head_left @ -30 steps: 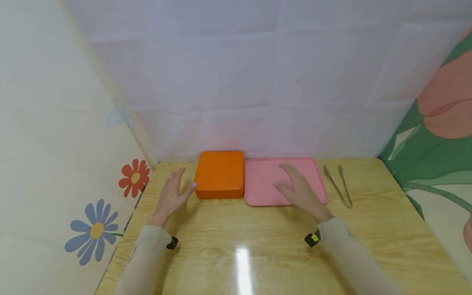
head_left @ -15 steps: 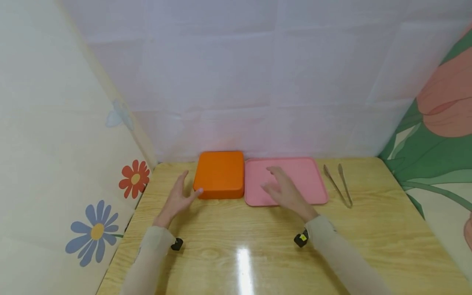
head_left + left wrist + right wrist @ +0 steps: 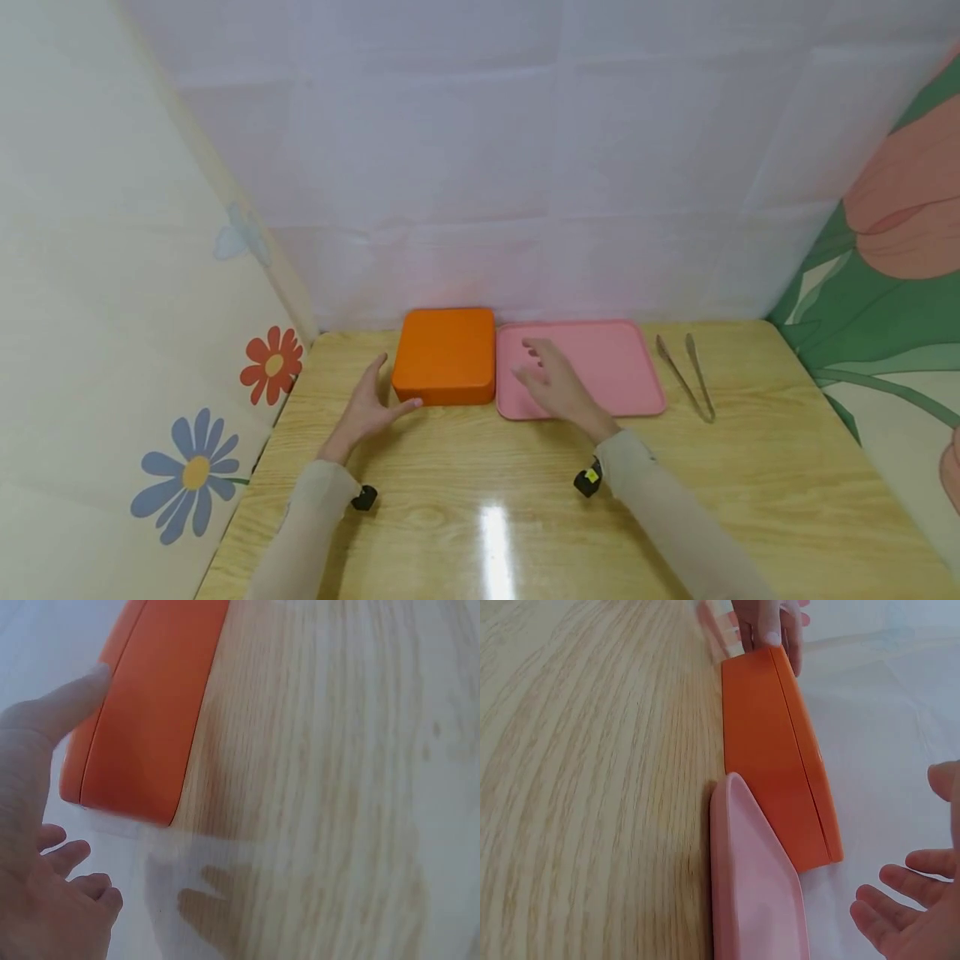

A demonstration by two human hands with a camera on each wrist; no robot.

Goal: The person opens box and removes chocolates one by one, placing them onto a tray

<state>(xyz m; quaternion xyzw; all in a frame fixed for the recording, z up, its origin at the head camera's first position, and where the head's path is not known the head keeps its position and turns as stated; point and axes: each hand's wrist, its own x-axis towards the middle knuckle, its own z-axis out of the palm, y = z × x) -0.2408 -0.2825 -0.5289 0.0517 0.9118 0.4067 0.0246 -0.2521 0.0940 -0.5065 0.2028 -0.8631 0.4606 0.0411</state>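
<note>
An orange lidded box (image 3: 445,354) stands at the back of the table, its lid on; the seam below the lid shows in the left wrist view (image 3: 150,712). At its left front corner is my left hand (image 3: 366,412), fingers spread along the left side and thumb across the front. Whether the thumb touches the box, I cannot tell. My right hand (image 3: 558,390) hovers over the left part of a pink tray (image 3: 622,371), thumb and fingers apart and holding nothing. In the right wrist view, that tray (image 3: 765,900) lies against or very close to the box.
Metal tongs (image 3: 702,379) lie spread apart to the right of the tray. A white sheet (image 3: 450,167) hangs behind the wooden table (image 3: 450,467). Flower-patterned cloths stand at the left and right sides.
My right hand has moved left across the tray toward the box. The left hand has shifted slightly right, its thumb coming round the box's front. Box, tray and tongs stay put.
</note>
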